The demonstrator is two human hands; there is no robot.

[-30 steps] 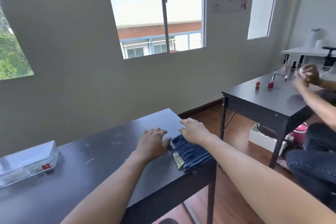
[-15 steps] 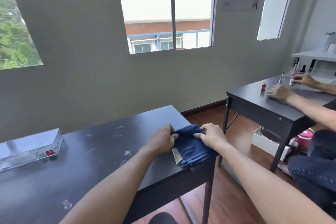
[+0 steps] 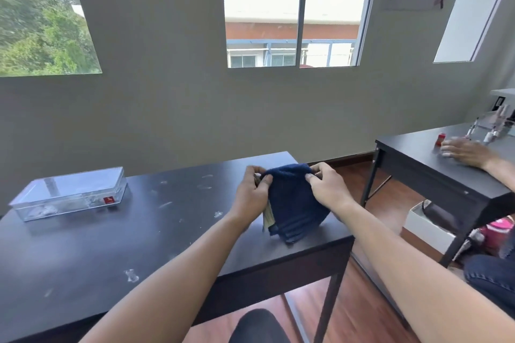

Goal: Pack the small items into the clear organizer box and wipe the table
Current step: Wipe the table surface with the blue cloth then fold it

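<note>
A dark blue folded cloth [image 3: 292, 203] is lifted at its far edge over the right end of the black table [image 3: 111, 253]. My left hand [image 3: 252, 193] pinches its left top corner and my right hand [image 3: 327, 188] pinches its right top corner. The cloth's lower end still touches the tabletop near the front right corner. A clear organizer box [image 3: 69, 193] with a small red label lies shut at the table's far left. Pale smudges dot the tabletop between the box and the cloth.
Another black table [image 3: 434, 172] stands to the right, where another person's hand [image 3: 465, 152] rests near a small red bottle [image 3: 441, 139] and several small items. A white box [image 3: 426, 230] sits on the wooden floor beneath it. A wall with windows rises behind.
Both hands went from resting flat on the cloth to pinching its far corners and raising them off the table. The view has shifted left and nearer.
</note>
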